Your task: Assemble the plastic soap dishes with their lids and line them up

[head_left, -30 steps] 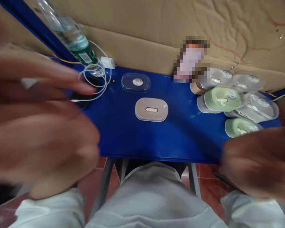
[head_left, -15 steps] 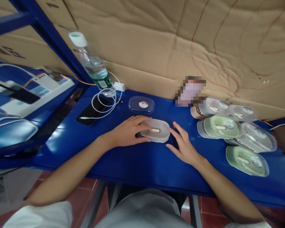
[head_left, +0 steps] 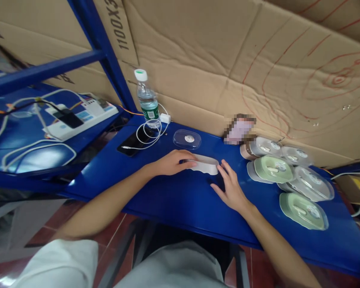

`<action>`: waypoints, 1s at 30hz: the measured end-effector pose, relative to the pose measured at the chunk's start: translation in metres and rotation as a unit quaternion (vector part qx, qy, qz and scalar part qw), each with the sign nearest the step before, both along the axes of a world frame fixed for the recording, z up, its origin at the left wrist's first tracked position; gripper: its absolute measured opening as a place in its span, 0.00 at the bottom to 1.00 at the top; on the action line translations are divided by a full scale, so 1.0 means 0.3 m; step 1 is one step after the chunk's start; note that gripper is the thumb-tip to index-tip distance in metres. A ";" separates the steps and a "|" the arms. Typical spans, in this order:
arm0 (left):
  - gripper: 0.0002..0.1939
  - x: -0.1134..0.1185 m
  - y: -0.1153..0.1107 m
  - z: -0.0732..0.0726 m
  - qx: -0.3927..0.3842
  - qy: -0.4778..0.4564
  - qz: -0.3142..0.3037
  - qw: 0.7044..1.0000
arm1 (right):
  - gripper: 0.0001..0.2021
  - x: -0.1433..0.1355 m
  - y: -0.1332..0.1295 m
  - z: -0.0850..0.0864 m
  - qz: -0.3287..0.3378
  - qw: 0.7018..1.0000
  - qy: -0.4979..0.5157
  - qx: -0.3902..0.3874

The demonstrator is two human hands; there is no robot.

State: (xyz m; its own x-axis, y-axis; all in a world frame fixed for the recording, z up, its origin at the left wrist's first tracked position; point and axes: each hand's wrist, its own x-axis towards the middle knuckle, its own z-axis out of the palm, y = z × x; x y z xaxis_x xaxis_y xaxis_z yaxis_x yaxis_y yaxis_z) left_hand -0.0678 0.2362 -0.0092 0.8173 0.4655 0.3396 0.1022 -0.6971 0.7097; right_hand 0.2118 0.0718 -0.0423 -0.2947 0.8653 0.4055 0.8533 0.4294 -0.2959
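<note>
A light grey oval container [head_left: 204,164] is tipped on its side above the blue table, its scalloped edge toward me. My left hand [head_left: 177,162] grips its left end, thumb in front and fingers behind. At the container's right end is my right hand [head_left: 229,183], fingers apart, with a fingertip at or very near the rim. Behind the container lies a clear lid [head_left: 187,139] with a round white sticker. The small pale handle piece is out of sight.
Several green and grey lidded containers [head_left: 303,211] stand at the right. Behind the left hand are a black phone [head_left: 134,141] with a white cable, and a water bottle [head_left: 149,102]. A pixelated item [head_left: 239,129] leans on the cardboard wall [head_left: 192,52].
The grey container has turned from lying top-up to tilted on its side, and my left hand now grips it. The camera view has shifted, so the bottle and power strip appear further right.
</note>
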 end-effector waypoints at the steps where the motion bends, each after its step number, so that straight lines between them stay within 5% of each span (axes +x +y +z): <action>1: 0.18 0.002 -0.001 -0.001 -0.007 -0.007 0.005 1.000 | 0.42 -0.004 -0.004 0.002 -0.001 1.000 0.000 0.004; 10: 0.18 0.029 -0.048 -0.012 0.024 -0.011 0.017 0.999 | 0.41 -0.018 -0.021 0.006 0.001 0.999 -0.019 0.037; 30: 0.19 0.028 -0.030 -0.021 0.010 -0.006 0.049 0.999 | 0.32 -0.016 0.006 0.004 -0.004 0.996 -0.011 0.089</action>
